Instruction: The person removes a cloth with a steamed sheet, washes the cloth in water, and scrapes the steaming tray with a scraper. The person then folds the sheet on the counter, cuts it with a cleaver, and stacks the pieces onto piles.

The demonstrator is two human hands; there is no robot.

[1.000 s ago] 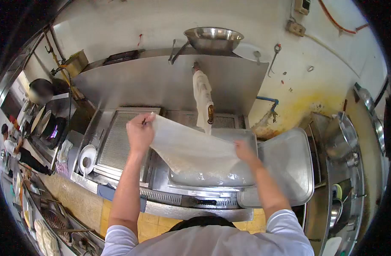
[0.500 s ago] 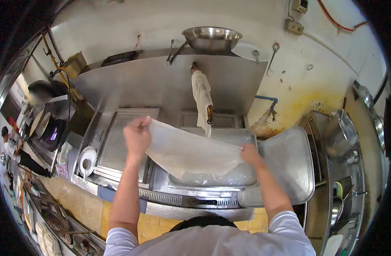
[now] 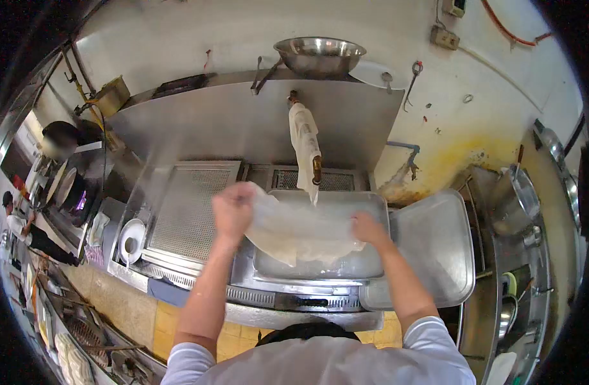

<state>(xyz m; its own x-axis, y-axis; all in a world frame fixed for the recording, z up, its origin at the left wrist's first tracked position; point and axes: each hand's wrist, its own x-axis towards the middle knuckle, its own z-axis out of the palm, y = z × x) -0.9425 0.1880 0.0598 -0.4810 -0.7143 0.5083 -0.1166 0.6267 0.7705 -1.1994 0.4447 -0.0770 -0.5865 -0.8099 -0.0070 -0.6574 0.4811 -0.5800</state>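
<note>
A pale, thin cloth [image 3: 301, 231] hangs between my two hands over a metal tray [image 3: 320, 268] that holds clear liquid. My left hand [image 3: 233, 215] is closed on the cloth's left upper corner. At the cloth's right edge, the fingers of my right hand [image 3: 368, 228] pinch it. The cloth sags in the middle, and its lower edge hangs close to the liquid. Another cloth [image 3: 303, 144] is wrapped around the tap [image 3: 317, 170] just behind the tray.
A second metal tray [image 3: 432, 250] lies at the right. Perforated metal panel [image 3: 191, 208] and white plate [image 3: 132, 239] are on the left. A steel bowl [image 3: 320, 56] rests on the back ledge. Far left, another person [image 3: 34, 234] stands.
My left hand has moved right, towards my right hand, and the cloth has gone from stretched to slack and folded.
</note>
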